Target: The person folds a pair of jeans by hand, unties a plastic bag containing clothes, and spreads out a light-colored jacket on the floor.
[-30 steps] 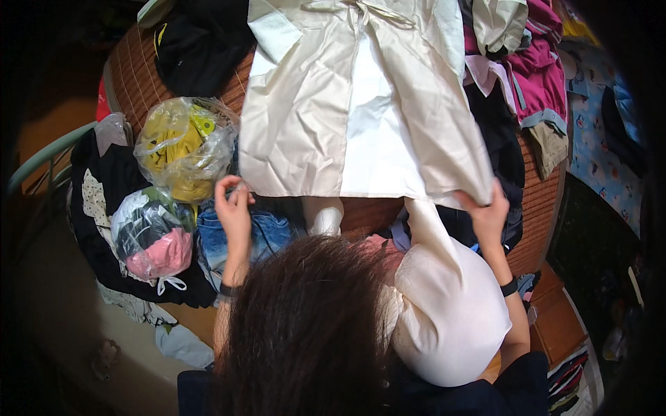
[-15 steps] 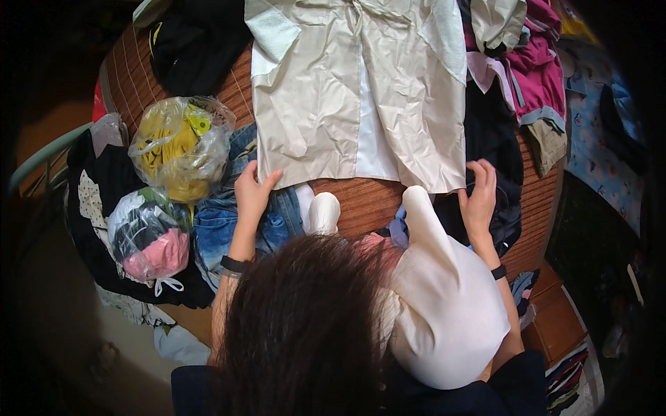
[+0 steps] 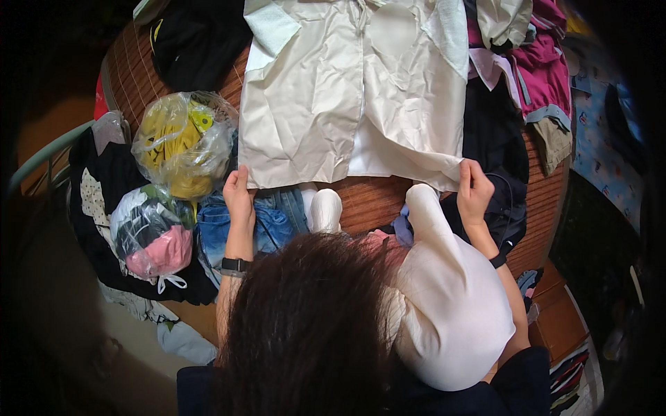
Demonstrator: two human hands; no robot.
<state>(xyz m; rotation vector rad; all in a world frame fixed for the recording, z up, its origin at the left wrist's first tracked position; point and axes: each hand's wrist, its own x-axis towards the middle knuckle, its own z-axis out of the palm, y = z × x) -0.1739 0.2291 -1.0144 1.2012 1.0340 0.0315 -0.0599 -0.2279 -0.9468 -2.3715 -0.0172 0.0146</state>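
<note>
A shiny cream garment [image 3: 298, 118] lies spread out in front of me, with pale towel-like patches on both sides and a split down its middle. Its upper end runs out of the picture. My left hand [image 3: 240, 200] pinches the lower left corner. Opposite it, my right hand [image 3: 476, 195] grips the lower right corner, and the hem there lifts a little, baring a white inner layer [image 3: 364, 156]. The hem hangs in a line between both hands, just beyond my feet in white socks [image 3: 326, 210]. My hair hides much of the lower middle.
Clear plastic bags with yellow clothes [image 3: 182, 145] and pink and dark clothes [image 3: 156, 239] lie at the left beside blue jeans [image 3: 243, 229]. A black garment [image 3: 198, 48] sits far left, magenta clothing [image 3: 544, 62] far right. Everything rests on a brown woven mat [image 3: 374, 201].
Both hands have closed on the garment's lower corners, the right one from spread fingers. The garment has been pulled wider to the left, and its right hem has risen.
</note>
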